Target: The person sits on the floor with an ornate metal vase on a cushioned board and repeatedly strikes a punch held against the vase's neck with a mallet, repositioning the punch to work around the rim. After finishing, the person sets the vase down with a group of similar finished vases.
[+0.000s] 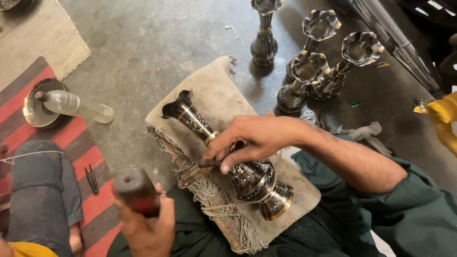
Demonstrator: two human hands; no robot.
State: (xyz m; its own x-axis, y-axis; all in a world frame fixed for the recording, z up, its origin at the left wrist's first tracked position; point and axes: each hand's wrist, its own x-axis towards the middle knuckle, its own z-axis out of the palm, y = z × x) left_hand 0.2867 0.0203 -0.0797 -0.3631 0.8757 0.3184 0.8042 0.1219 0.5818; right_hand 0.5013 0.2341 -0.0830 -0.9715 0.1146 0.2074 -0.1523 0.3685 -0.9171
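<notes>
Four vases [309, 71] beyond, bottle [78, 105] left

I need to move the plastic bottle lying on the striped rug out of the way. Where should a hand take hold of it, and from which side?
Probably best around the middle of the plastic bottle, coming down from above. It lies on its side, its capped neck resting over the round metal plate, so the clear straight barrel is exposed on top. The neck looks too narrow for a sure hold.
</notes>
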